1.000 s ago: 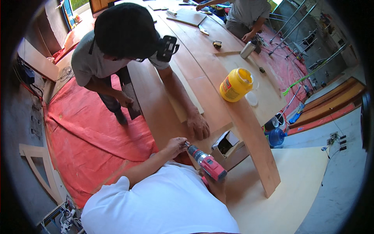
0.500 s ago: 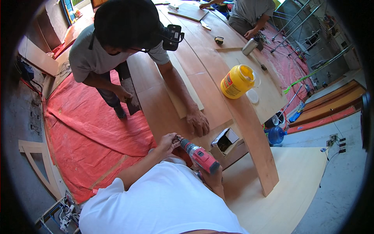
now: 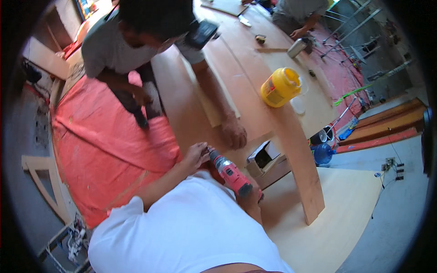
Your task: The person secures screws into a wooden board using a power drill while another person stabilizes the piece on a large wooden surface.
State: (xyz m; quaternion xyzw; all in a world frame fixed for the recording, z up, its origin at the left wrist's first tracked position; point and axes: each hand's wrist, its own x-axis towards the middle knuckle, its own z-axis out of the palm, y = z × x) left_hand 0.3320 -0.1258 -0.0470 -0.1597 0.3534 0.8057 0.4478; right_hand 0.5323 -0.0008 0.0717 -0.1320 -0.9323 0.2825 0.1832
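My right hand (image 3: 248, 196) is wrapped round the grip of a red and black cordless drill (image 3: 236, 178), whose nose points up and to the left. At the drill's tip, my left hand (image 3: 196, 155) is closed with its fingers pinched together; whatever is between them is too small to make out. Just beyond, a co-worker's hand (image 3: 235, 133) rests on the wooden panel (image 3: 248, 98) next to a narrow pale strip of wood (image 3: 207, 102). An open small box (image 3: 264, 155) sits right of the drill, near the panel's close edge.
A yellow tub (image 3: 281, 87) stands open beside a white lid (image 3: 297, 105). One long board (image 3: 306, 191) juts toward me over a pale sheet (image 3: 341, 204). A co-worker leans in at the left, over red floor sheeting (image 3: 114, 150); another person is at the far right. A metal bottle (image 3: 297, 47) lies farther back.
The drill's rear has dropped slightly, with its tip still at my left fingers. The co-worker at the left has leaned lower and closer. The view has shifted a little.
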